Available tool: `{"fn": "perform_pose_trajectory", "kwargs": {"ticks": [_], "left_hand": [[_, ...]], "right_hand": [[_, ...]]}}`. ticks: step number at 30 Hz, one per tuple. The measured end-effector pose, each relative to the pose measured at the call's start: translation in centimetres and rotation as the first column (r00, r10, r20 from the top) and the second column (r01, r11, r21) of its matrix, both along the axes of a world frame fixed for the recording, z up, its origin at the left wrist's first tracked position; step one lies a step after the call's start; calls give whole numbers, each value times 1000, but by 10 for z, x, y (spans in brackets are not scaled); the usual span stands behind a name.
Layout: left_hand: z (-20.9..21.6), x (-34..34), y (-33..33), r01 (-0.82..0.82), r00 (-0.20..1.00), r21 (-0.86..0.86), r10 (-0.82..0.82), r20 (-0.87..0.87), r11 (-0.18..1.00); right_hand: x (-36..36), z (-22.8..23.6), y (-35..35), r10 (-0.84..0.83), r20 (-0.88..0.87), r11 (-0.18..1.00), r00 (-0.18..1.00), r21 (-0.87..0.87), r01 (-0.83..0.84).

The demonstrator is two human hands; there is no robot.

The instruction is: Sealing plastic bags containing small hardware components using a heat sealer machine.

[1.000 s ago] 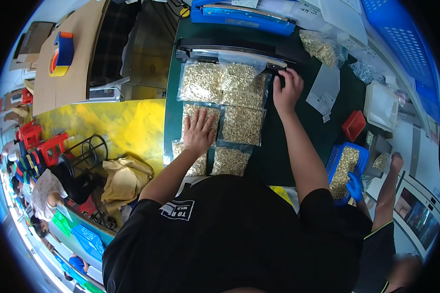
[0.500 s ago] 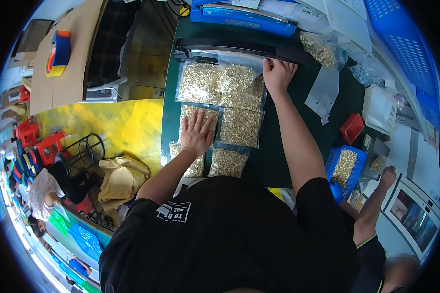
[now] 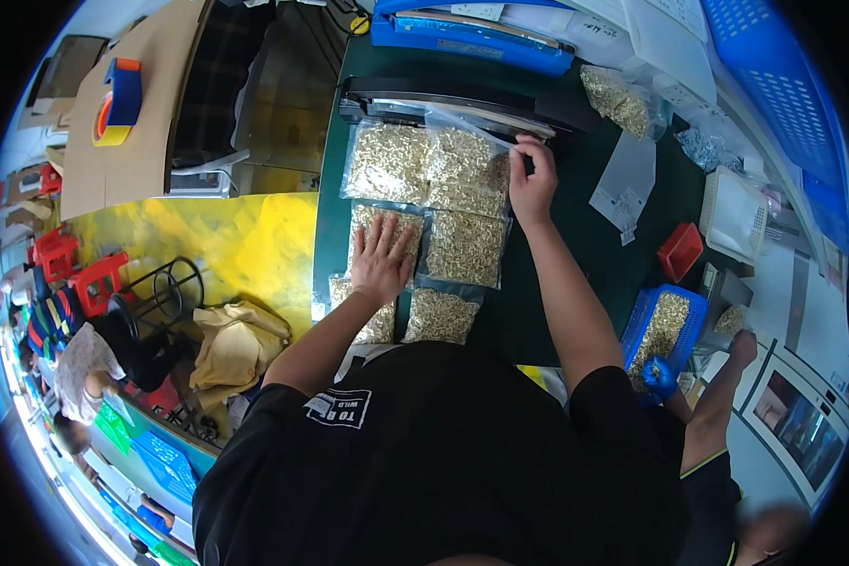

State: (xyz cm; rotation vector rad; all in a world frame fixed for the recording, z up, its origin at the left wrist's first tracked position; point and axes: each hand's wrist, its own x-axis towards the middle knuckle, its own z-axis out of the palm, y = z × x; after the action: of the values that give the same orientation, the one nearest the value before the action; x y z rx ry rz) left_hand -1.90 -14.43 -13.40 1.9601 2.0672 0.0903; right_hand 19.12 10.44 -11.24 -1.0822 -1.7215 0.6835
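Observation:
My left hand (image 3: 383,260) lies flat with its fingers spread on a clear bag of pale chopped pieces (image 3: 360,226). Near the right end of a long black bag sealer (image 3: 415,94), my right hand (image 3: 533,181) is closed, thumb and forefinger pinching the top corner of a filled clear bag (image 3: 467,165). That bag's loose upper film reaches up to the sealer. Beside it, to the left, another filled bag (image 3: 387,162) lies against the sealer. Several more filled bags, one of them a square bag (image 3: 462,247), lie nearer to me in two columns.
Blue trays (image 3: 472,42) stand behind the sealer. To the right are a filled bag (image 3: 618,99), a paper sheet (image 3: 624,184), a red bin (image 3: 680,252) and a blue basket (image 3: 665,321) of loose pieces. A co-worker's blue-gloved hand (image 3: 659,374) is at that basket.
My right hand has come back from the sealer's bar and closed at the bag's corner. The bar looks raised. The co-worker's gloved hand has moved into the basket. My left hand stays put.

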Motion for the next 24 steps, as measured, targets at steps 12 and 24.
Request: {"fn": "perform_pose_trajectory", "kwargs": {"ticks": [12, 24], "left_hand": [[17, -10, 122, -485, 746, 360, 162, 646, 797], [33, -26, 180, -297, -58, -303, 300, 952, 905]], "right_hand": [[-15, -45, 18, 12, -294, 868, 956, -471, -156], [5, 24, -29, -50, -534, 704, 844, -619, -349]]}}
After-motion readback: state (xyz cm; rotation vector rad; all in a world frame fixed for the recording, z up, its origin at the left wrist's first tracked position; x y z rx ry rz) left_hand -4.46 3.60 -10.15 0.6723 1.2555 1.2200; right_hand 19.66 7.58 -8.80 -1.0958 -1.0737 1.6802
